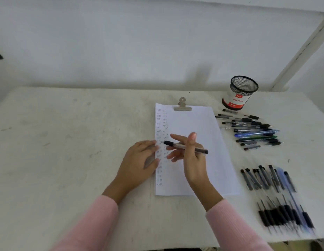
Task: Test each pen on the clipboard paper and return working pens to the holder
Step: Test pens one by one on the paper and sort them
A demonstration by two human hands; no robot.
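Pink sleeves point(96, 223) led in from the near edge of the surface point(58, 142), with a blurred row of pens point(277, 200) to their right. The left hand point(139, 160) lay flat on the edge of the paper point(197, 127), fingers straight, steadying the sheet for writing, I judged. The right hand point(192, 156) gripped a clear pen point(184, 146) just over the columns of test marks point(161, 134), its dark end pointing left; capped or bare, I couldn't tell. Farther off lay a second pile point(253, 131), then the mesh holder point(241, 93), no pens showing above its rim.

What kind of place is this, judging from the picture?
Probably a plain desk or workbench against a bare wall: the white table holds a clipboard paper, a mesh pen holder and many loose pens.
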